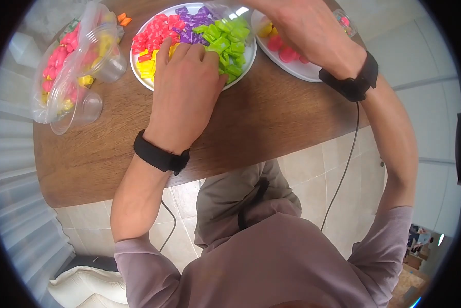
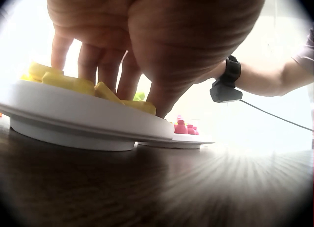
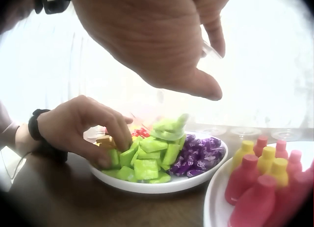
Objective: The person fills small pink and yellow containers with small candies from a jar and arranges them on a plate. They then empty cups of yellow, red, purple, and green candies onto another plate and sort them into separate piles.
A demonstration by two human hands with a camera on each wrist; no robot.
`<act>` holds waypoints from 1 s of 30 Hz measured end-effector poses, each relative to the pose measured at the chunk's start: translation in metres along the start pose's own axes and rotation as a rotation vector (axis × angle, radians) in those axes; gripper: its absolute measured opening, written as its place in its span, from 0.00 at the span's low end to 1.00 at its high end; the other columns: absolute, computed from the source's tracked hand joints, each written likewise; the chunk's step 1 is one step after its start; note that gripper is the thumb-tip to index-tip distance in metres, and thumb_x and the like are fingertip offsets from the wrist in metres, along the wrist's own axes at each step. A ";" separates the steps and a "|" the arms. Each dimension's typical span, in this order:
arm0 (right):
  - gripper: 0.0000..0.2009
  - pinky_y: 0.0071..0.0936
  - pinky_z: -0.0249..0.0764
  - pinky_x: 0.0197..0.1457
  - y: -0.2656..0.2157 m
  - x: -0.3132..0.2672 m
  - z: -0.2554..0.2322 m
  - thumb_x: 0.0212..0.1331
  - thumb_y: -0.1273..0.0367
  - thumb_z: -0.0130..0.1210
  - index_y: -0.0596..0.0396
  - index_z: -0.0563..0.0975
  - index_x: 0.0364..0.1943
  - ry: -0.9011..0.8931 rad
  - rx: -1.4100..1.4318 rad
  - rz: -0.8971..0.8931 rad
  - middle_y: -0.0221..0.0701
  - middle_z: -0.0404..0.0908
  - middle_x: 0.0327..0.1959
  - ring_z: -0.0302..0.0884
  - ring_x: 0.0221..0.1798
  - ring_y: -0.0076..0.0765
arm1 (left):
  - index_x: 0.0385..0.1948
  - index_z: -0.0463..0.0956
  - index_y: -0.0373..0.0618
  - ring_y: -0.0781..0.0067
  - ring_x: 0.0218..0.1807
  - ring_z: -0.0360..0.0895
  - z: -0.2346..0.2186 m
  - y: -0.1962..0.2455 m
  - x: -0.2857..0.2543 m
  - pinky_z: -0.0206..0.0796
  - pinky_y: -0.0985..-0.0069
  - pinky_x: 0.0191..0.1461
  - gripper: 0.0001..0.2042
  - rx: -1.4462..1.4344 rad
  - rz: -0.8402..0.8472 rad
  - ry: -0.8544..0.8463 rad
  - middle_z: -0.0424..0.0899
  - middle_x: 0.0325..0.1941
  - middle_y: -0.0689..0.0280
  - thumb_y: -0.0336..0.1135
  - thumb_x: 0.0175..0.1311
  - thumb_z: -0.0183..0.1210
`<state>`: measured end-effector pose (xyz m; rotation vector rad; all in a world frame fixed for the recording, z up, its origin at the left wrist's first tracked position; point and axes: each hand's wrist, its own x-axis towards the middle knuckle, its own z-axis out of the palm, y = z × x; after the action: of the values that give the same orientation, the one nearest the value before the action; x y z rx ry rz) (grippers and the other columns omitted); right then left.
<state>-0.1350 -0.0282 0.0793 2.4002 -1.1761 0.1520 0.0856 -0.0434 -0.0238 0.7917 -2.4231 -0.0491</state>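
My left hand (image 1: 189, 72) reaches down over a white round plate (image 1: 133, 65), its fingers extended into the wrapped candies. Beneath and beside the fingers lie yellow candies (image 1: 146, 68) and green candies (image 1: 230, 43). Red candies (image 1: 156, 32) and purple candies (image 1: 192, 20) fill the plate's far side. Above the plate, my right hand (image 3: 147, 36) pinches a clear plastic piece (image 3: 212, 49) between thumb and fingers; I cannot tell its full shape. Some green candies (image 3: 170, 125) appear behind clear plastic at the top of the green pile.
A second white plate (image 1: 292, 69) on the right bears several small pink and yellow bottles (image 3: 250, 175). At the left of the wooden table (image 1: 97, 159) are clear plastic cups (image 1: 89, 108) and a plastic bag (image 1: 43, 97) of similar bottles. Two orange pieces (image 1: 124, 19) lie behind them.
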 end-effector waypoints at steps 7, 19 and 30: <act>0.29 0.38 0.69 0.68 -0.004 0.000 0.010 0.51 0.79 0.57 0.61 0.72 0.63 0.094 0.086 0.043 0.45 0.73 0.62 0.69 0.64 0.51 | 0.38 0.80 0.40 0.55 0.49 0.76 0.000 0.001 0.000 0.60 0.55 0.70 0.10 0.011 0.002 0.002 0.80 0.38 0.59 0.34 0.59 0.67; 0.28 0.39 0.71 0.66 0.000 -0.005 0.014 0.53 0.80 0.55 0.61 0.71 0.63 0.073 0.126 0.117 0.45 0.73 0.63 0.70 0.63 0.52 | 0.35 0.80 0.39 0.53 0.47 0.77 0.000 0.000 0.000 0.62 0.54 0.68 0.09 0.020 -0.009 -0.003 0.81 0.38 0.58 0.33 0.60 0.67; 0.35 0.41 0.70 0.65 0.004 -0.043 0.003 0.45 0.83 0.57 0.61 0.69 0.65 0.088 0.179 0.248 0.47 0.72 0.63 0.69 0.63 0.56 | 0.32 0.78 0.39 0.50 0.44 0.75 -0.004 0.003 0.002 0.65 0.57 0.55 0.09 -0.048 0.037 0.076 0.79 0.36 0.57 0.32 0.57 0.69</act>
<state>-0.1655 -0.0014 0.0653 2.3603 -1.4701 0.4545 0.0844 -0.0419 -0.0190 0.7144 -2.3553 -0.0622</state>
